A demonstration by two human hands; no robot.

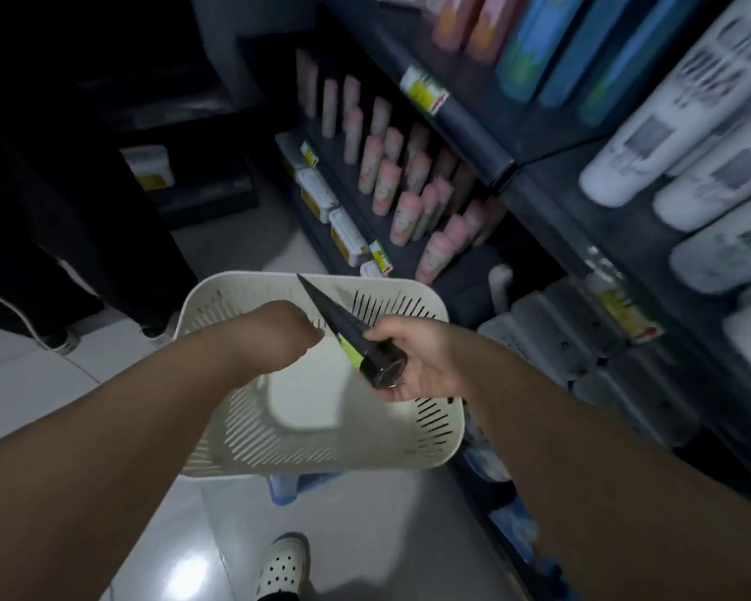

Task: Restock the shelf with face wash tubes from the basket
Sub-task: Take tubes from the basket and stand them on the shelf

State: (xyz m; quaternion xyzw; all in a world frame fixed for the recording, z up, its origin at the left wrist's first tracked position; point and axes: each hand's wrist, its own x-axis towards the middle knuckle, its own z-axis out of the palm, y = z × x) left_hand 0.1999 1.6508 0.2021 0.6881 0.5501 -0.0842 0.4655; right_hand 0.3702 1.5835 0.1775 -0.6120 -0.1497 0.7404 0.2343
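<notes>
1. The dark multi-tier shop shelf fills the right side. It carries rows of upright pink tubes on a lower board and large white bottles higher up. No black tube can be made out on it, so how much has been restocked cannot be told.
2. The white slotted plastic basket sits low in front of the person, just beside the shelf. Its inside is blurred, and no further tube can be made out there.
3. The black face wash tube with a green stripe is above the basket, cap toward the camera and flat crimped end pointing away. It is not yet on the shelf.
4. The right hand wraps its fingers round the tube's cap end and holds it firmly.
5. The left hand bends down over the basket. Its fingers are hidden, so its grip cannot be told.
6. Judged from this, one tube is lifted out and placing it remains.
</notes>
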